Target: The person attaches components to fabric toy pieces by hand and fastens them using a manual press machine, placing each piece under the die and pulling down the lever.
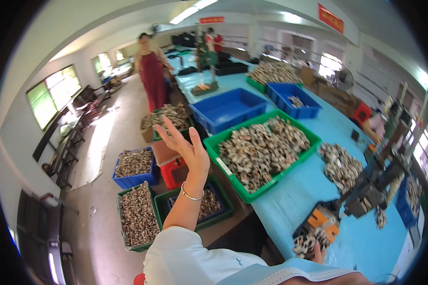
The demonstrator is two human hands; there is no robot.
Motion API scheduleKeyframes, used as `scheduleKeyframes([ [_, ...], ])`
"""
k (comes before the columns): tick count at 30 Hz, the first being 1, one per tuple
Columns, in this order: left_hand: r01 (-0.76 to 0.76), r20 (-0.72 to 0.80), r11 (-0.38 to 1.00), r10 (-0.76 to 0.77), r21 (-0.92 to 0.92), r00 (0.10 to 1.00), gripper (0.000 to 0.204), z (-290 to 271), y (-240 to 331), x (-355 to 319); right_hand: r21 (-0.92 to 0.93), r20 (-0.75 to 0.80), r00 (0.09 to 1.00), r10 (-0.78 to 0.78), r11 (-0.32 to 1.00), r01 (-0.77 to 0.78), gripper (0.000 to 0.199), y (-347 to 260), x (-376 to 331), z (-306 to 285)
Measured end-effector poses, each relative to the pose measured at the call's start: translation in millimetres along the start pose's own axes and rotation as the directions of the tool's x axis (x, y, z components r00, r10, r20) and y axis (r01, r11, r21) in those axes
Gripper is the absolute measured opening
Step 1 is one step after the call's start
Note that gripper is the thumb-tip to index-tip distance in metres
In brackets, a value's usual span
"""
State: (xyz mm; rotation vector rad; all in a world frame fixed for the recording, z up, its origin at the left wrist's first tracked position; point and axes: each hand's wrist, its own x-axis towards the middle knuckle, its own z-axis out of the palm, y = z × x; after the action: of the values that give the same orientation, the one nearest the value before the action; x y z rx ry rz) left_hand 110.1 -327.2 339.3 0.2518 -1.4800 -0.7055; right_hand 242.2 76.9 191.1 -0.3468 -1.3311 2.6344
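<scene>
My left hand (188, 154) is raised in front of me with its fingers spread and nothing in it; a bracelet circles the wrist. Beyond it a green tray (248, 195) on the table is heaped with small black, white and brown pieces (264, 154). At the lower right, my right hand (318, 254) touches a small pile of the same pieces (309, 241), its fingers bent in against them. What it grips is hidden. This pile lies against a dark bench fixture with orange blocks (317, 218), under a lever press (373, 190).
The blue-topped table (280, 223) also bears a loose heap (341, 166), an empty blue bin (229, 110) and another blue bin (294, 100). Filled crates (139, 216) and a red stool (173, 172) stand on the floor at left. A person in a dark red apron (152, 78) stands in the aisle.
</scene>
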Motion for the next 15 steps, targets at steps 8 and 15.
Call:
scheduleKeyframes([
  [8, 0.506, 0.830, 0.658, 0.444, -0.558, 0.337, 0.053, -0.7, 122.4, -169.5, -0.145, 0.021, 0.999, -0.033, 0.989, 0.035, 0.047, -12.7, 5.5, 23.9],
  [15, 0.883, 0.807, 0.267, 0.368, 0.385, -0.463, 0.027, -4.7, 157.0, -273.2, -0.412, -0.034, 0.999, -0.040, 0.911, 0.023, 0.030, -31.3, -27.7, -16.4],
])
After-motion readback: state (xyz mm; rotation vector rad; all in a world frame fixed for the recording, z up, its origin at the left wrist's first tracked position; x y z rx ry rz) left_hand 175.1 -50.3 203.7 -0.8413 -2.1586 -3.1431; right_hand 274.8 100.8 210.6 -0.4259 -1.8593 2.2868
